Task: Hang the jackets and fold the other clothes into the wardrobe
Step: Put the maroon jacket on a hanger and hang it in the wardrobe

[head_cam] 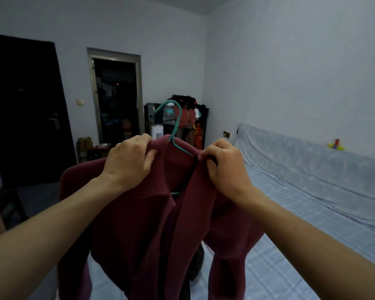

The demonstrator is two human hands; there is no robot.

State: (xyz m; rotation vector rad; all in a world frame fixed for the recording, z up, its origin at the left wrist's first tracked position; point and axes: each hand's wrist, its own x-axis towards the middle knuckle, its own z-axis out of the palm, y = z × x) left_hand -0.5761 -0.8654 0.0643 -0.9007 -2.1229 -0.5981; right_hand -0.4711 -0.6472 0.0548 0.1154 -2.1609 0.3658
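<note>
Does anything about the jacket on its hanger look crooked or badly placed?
Yes. The teal hanger sits askew in the maroon jacket: its hook is tilted, and one wire arm lies bare on top of the collar, running to the right hand. The left hand grips the other side of the collar.

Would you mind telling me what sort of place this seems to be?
Most likely a home bedroom: a bed with a pale checked sheet on the right, a loaded clothes rack in the far corner, and a maroon jacket on a teal hanger.
</note>
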